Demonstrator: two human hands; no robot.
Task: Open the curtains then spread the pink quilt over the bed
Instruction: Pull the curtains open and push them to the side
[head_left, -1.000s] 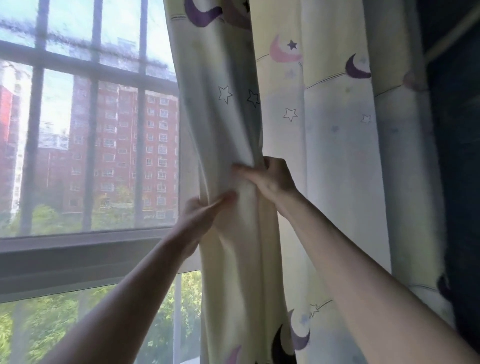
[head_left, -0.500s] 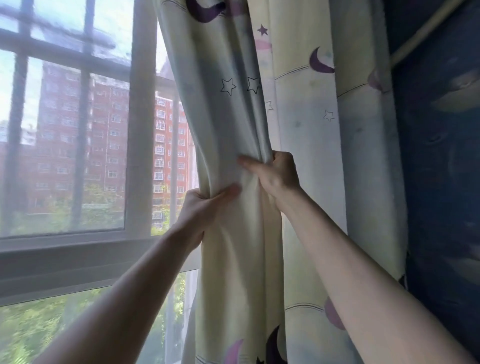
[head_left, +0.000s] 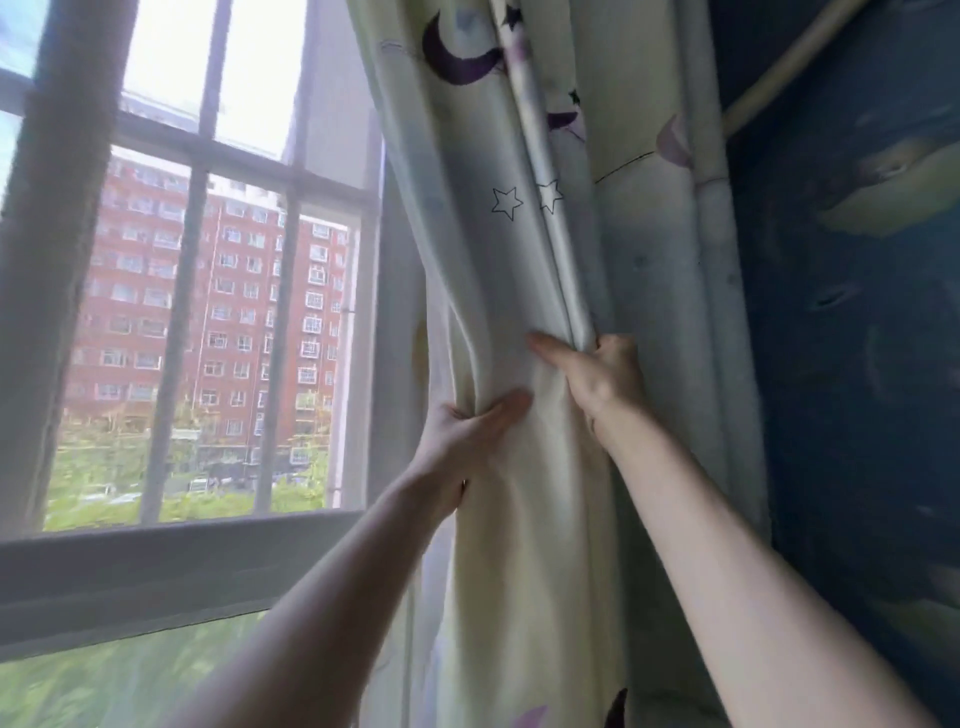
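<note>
A: Where's the curtain (head_left: 498, 270) in relation to the hands?

B: Bunched between them. Pale yellow cloth, moons and stars printed on it. It hangs in upright folds above and below both hands.

A: Left hand (head_left: 457, 436)?

B: Lower of the two, on the curtain's window-side edge. Thumb (head_left: 504, 405) lies flat across the front of the cloth, pointing right. The other fingers go round behind the edge, out of sight. So it grips the edge, with cloth between thumb and hidden fingers.

A: Right hand (head_left: 597, 374)?

B: Higher, just to the right of the left thumb tip, not touching it. Its thumb (head_left: 545, 348) stretches left over the front of the cloth. Its fingers (head_left: 613, 345) curl into a deep fold and clamp it. A narrow pleat rises straight up from that grip.

A: What lies beyond the fingers?

B: Left of the left hand, the window (head_left: 332, 156), uncovered, with dark bars (head_left: 182, 312) across it. Through the bars, a red building (head_left: 223, 291) and green trees below. Right of the right hand, more gathered curtain folds, then a dark blue wall (head_left: 857, 415) touching the last fold. A pale pipe (head_left: 779, 67) runs slantwise on that wall, well above the fingers.

A: Below the hands?

B: Both bare forearms reach up from the lower edge, and the curtain falls between them.
</note>
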